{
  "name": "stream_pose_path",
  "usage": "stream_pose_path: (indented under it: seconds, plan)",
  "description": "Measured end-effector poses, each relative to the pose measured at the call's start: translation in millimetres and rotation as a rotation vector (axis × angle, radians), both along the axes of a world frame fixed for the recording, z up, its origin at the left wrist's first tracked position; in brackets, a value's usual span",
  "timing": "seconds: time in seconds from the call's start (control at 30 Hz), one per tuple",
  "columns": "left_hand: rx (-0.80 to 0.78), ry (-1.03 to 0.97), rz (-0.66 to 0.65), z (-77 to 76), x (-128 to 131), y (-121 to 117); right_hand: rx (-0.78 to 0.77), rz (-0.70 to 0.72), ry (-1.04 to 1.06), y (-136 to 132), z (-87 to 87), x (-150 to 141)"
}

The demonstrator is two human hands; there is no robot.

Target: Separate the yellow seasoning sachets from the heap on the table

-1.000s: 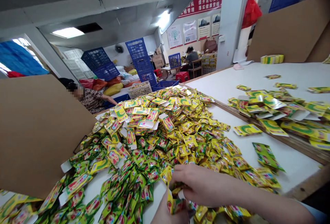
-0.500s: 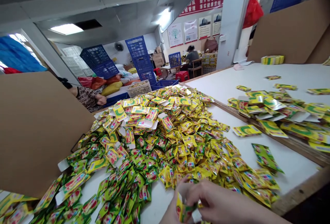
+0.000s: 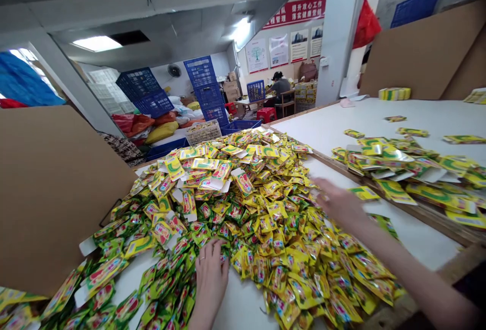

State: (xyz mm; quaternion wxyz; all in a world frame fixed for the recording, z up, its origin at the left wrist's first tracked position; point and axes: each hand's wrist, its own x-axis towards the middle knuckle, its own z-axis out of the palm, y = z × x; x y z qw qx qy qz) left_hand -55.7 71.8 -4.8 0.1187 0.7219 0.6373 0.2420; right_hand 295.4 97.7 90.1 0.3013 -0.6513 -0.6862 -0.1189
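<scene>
A large heap of small candy-like sachets covers the table in front of me, with green sachets (image 3: 167,279) on the left and yellow sachets (image 3: 304,269) on the right. My left hand (image 3: 211,272), a ring on one finger, rests at the edge of the green sachets, its fingers slightly apart and bent down onto them. Above the right side of the yellow ones is my right hand (image 3: 337,203), its fingers smeared by motion; whether it holds anything does not show. Flat yellow-green cartons (image 3: 243,180) lie on top of the heap.
Beyond a wooden strip (image 3: 425,211) on the right lies a pile of cartons (image 3: 383,150). Cardboard sheets (image 3: 56,193) stand at left and right. Blue crates (image 3: 201,87) are stacked behind, and a seated person (image 3: 281,89) is at a far table.
My hands were together at the bottom around a small carton. They have parted: the left moved left onto the green sachets, the right up and right. The carton no longer shows between them.
</scene>
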Motion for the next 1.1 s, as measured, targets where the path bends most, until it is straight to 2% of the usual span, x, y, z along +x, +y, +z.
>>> stream_pose_path:
  seconds: [0.07, 0.13, 0.17, 0.23, 0.3, 0.37, 0.5, 0.63, 0.8, 0.87, 0.93, 1.03, 1.1]
  plan:
    - [0.009, 0.03, 0.016, -1.7, -7, -4, -0.133, 0.268, -0.071, -2, -26.1, -66]
    - [0.001, 0.045, 0.024, -3.7, -12, -7, -0.249, 0.475, -0.134, -5, -52.2, -125]
    - [0.0, 0.046, 0.033, -4.8, -14, -8, -0.294, 0.528, -0.152, -7, -63.1, -147]
    - [0.003, 0.033, 0.053, -6.5, -16, -11, -0.361, 0.59, -0.159, -9, -78.4, -175]
    - [0.001, -0.007, 0.054, -7.1, -16, -14, -0.402, 0.625, -0.127, -10, -85.4, -182]
    - [-0.004, -0.077, 0.035, -6.2, -16, -16, -0.429, 0.663, -0.063, -12, -85.7, -175]
    - [-0.031, -0.31, 0.022, -1.3, -17, -14, -0.457, 0.698, 0.17, -18, -74.6, -149]
    - [-0.095, -0.65, 0.101, 2.2, -15, -9, -0.442, 0.652, 0.543, -24, -60.3, -139]
    - [-0.116, -0.991, 0.138, 12.9, 9, -21, -0.421, 0.694, 0.983, -32, -54.0, -162]
    - [-0.121, -1.105, 0.129, 21.0, 23, -29, -0.384, 0.682, 1.21, -37, -54.5, -173]
    - [-0.113, -1.3, 0.151, 28.3, 36, -35, -0.345, 0.645, 1.372, -41, -55.6, -181]
    - [-0.052, -1.595, 0.281, 32.8, 54, -40, -0.362, 0.625, 1.519, -48, -58.7, -190]
    - [-0.035, -1.668, 0.354, 31.6, 63, -42, -0.416, 0.635, 1.644, -52, -61.4, -194]
